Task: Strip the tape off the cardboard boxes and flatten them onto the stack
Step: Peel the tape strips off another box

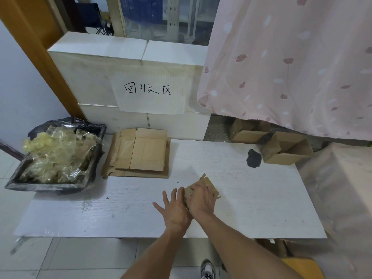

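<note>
A small brown cardboard box (209, 185) lies on the white table (251, 208) near its middle. My right hand (201, 199) lies over the box with the fingers curled on it. My left hand (175, 210) is beside it on the left, fingers spread and straight, its edge against the box. A bit of clear tape (189, 192) shows between the two hands. The stack of flattened cardboard (141, 154) lies at the table's back left.
A black-lined bin (60, 188) heaped with stripped clear tape stands at the table's left end. Open cardboard boxes (285, 152) sit at the back right under a pink curtain (291, 67). A dark patch (254, 158) marks the table. White cabinets with a paper sign (149, 91) stand behind.
</note>
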